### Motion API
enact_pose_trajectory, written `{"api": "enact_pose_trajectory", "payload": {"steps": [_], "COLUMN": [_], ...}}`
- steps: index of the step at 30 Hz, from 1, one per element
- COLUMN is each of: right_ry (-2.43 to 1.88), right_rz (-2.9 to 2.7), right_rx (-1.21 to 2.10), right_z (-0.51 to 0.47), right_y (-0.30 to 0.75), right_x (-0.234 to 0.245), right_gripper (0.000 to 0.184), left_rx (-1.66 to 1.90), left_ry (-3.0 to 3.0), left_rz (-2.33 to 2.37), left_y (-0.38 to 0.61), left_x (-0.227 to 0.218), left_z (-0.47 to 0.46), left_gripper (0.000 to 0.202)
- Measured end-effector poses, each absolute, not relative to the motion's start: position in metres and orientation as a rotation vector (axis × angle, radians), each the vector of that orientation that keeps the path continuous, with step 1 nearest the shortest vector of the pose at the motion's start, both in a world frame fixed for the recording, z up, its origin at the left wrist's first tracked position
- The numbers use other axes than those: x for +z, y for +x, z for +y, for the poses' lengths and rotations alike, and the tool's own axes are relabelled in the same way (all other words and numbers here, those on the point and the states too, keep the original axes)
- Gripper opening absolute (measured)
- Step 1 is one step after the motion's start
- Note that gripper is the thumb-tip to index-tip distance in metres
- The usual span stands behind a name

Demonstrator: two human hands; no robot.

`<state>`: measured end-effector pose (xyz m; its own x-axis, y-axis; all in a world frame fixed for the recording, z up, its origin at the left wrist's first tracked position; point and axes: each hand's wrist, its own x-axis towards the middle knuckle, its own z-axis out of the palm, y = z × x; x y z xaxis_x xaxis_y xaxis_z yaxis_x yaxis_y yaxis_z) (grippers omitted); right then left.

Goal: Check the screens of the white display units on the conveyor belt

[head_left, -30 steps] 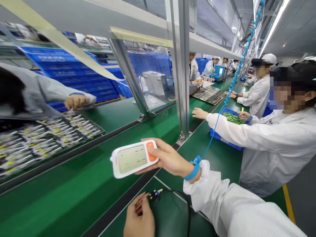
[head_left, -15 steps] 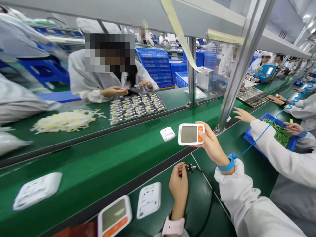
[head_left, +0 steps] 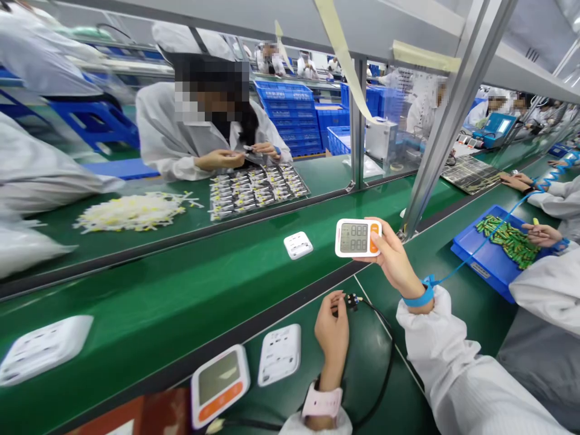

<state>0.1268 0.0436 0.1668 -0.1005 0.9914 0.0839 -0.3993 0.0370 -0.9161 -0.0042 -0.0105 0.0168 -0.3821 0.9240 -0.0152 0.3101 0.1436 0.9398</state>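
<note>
My right hand (head_left: 393, 257), wearing a blue wrist strap, holds up a small white LCD monitor (head_left: 356, 237) with orange buttons. Its thumb lies on the buttons, and the screen shows rows of 8s. Below, my left hand (head_left: 333, 320) has its fingers closed around a small black connector (head_left: 352, 301) trailing a black cable. To its left, a white unit (head_left: 280, 355) lies back side up on the green bench. Beside that, another LCD monitor (head_left: 221, 383) rests screen up with orange buttons.
White units (head_left: 298, 245) sit on the green conveyor belt (head_left: 181, 284). A metal post (head_left: 446, 121) rises at the belt's edge. On the right, a co-worker's hand (head_left: 541, 234) is over a blue tray (head_left: 484, 275) of green batteries. Across the belt, another person works beside a parts tray (head_left: 258, 192).
The held monitor's blank screen now displays digits. Units on the belt have shifted left. A co-worker's outstretched arm has drawn back from near the blue tray.
</note>
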Motion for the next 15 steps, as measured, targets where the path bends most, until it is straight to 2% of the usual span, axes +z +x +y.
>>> {"api": "enact_pose_trajectory", "payload": {"steps": [15], "right_ry": [-0.826], "right_rz": [-1.041], "right_rx": [1.386], "right_z": [0.0430], "right_y": [0.1265], "right_x": [0.1656], "right_gripper": [0.043], "left_rx": [1.247], "left_ry": [1.174], "left_rz": [1.806], "left_y": [-0.0025], "left_x": [0.0181], "left_z": [-0.0105], "left_gripper": [0.030]}}
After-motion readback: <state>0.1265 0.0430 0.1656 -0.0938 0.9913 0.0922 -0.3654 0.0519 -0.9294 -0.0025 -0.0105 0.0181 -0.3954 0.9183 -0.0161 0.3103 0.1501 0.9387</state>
